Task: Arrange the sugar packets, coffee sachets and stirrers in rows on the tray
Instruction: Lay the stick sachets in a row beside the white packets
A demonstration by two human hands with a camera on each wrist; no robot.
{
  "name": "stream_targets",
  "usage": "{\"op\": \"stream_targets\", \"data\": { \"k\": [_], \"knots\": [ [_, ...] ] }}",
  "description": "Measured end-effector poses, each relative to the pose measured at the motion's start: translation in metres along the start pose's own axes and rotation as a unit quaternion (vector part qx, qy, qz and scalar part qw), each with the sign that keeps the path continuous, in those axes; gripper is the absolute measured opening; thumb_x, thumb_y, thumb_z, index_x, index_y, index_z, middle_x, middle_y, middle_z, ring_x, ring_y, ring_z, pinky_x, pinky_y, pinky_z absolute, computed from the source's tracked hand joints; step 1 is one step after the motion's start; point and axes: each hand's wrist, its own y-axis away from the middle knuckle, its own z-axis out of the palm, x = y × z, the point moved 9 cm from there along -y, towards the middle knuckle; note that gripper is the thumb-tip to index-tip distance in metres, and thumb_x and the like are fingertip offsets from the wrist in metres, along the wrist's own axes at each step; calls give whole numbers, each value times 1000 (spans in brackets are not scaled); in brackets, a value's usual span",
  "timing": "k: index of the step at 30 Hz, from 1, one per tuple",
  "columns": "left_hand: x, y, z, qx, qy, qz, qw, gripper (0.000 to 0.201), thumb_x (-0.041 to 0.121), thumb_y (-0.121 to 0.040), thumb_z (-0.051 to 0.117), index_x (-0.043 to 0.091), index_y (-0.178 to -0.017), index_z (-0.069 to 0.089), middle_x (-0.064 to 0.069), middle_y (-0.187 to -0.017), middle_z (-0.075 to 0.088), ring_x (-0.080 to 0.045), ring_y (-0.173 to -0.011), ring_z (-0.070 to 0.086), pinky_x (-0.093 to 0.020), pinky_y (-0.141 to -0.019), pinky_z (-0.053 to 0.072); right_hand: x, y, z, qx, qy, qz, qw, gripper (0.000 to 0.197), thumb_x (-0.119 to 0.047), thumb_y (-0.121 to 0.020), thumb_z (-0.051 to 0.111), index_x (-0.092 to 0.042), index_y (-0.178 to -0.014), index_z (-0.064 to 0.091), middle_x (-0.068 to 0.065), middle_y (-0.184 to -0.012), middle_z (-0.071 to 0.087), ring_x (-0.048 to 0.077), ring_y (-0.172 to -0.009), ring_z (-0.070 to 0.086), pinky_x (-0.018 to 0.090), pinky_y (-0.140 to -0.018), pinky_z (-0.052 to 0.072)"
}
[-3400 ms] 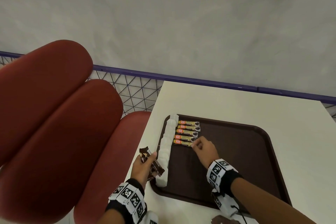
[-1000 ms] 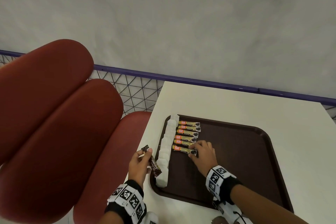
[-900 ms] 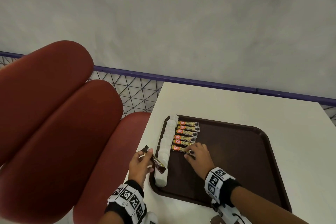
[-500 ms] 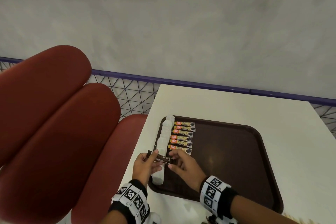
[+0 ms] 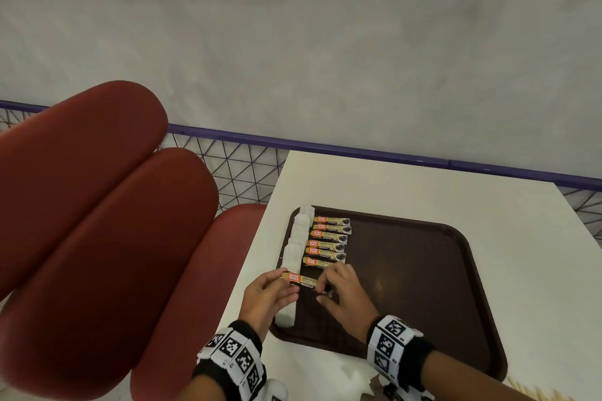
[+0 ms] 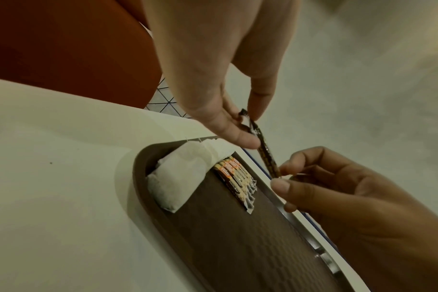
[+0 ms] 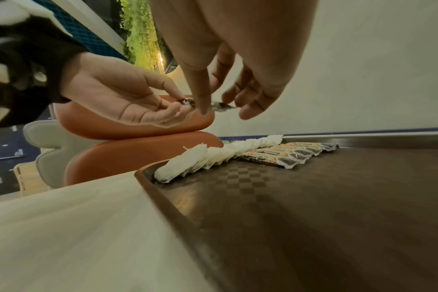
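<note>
A brown tray (image 5: 423, 270) lies on the white table (image 5: 358, 182). White sugar packets (image 5: 298, 238) line its left edge, and a row of several coffee sachets (image 5: 329, 242) lies beside them. One more coffee sachet (image 5: 303, 279) hangs level just above the tray's near-left part. My left hand (image 5: 285, 275) pinches its left end and my right hand (image 5: 321, 285) pinches its right end. In the left wrist view the held sachet (image 6: 265, 152) runs from my left hand (image 6: 248, 122) to my right hand (image 6: 279, 176). Pale thin sticks (image 5: 537, 392), possibly stirrers, show at the bottom right.
Red padded seat cushions (image 5: 114, 221) crowd the table's left side. A purple rail (image 5: 358, 148) with wire mesh runs behind the table, below a grey wall. A brownish scrap (image 5: 374, 381) lies on the table near the front edge.
My right hand left the sixth sachet in the row and came back to the left hand. Both hands now hold the last sachet, turned printed side up.
</note>
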Motion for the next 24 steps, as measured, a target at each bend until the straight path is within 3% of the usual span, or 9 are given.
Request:
{"op": "stream_targets", "data": {
  "k": [6, 10, 15, 18, 22, 24],
  "knots": [
    [2, -1, -4, -2, -17, 24, 1000, 24, -2, -89, 55, 0, -112, 58, -24, -104, 66, -32, -90, 67, -25, -66, 59, 7, 0, -12, 19, -3, 19, 1000, 26, -22, -81, 66, -32, -97, 49, -20, -101, 43, -10, -101, 34, 5, -81, 31],
    [1, -3, -5, 4, -8, 22, 1000, 23, -3, -89, 55, -1, -112, 58, -24, -101, 67, -30, -86, 68, -24, -63, 58, 8, -4, -16, 18, 14, 15, 1000, 27, -19, -84, 64, -24, -109, 56, -25, -98, 43, -16, -96, 36, 1, -82, 31],
    [-3, -4, -2, 3, -10, 10, 1000, 27, -1, -88, 58, 3, -114, 57, -25, -106, 66, -32, -92, 68, -25, -66, 59, 13, -6, -14, 14, 73, 10, 997, 17, -20, -86, 61, -18, -103, 64, -15, -98, 54, -2, -93, 37, 6, -78, 30],
    [-3, -6, -5, 6, -3, 8, 1000, 33, 1, -86, 61, 5, -118, 54, -24, -107, 66, -30, -96, 68, -27, -73, 58, 29, -9, -17, 22, 78, 52, 995, 13, -13, -87, 58, -16, -96, 66, -25, -83, 49, 0, -87, 39, 9, -75, 31],
    [-6, -7, 2, -9, 2, 0, 1000, 30, -4, -85, 60, 1, -114, 54, -23, -95, 70, -27, -83, 71, -23, -69, 58, 38, -13, -4, -27, 77, 84, 993, 13, -17, -89, 56, -18, -98, 64, -22, -78, 45, -8, -80, 37, 5, -70, 32],
    [-7, -8, 12, -21, -21, -1, 1000, 27, -4, -86, 60, 2, -111, 56, -19, -90, 71, -23, -76, 72, -22, -66, 58, 34, -13, 6, -52, 95, 74, 991, 14, -22, -89, 56, -19, -101, 63, -19, -81, 46, -5, -82, 37, 6, -74, 32]
  ]
}}
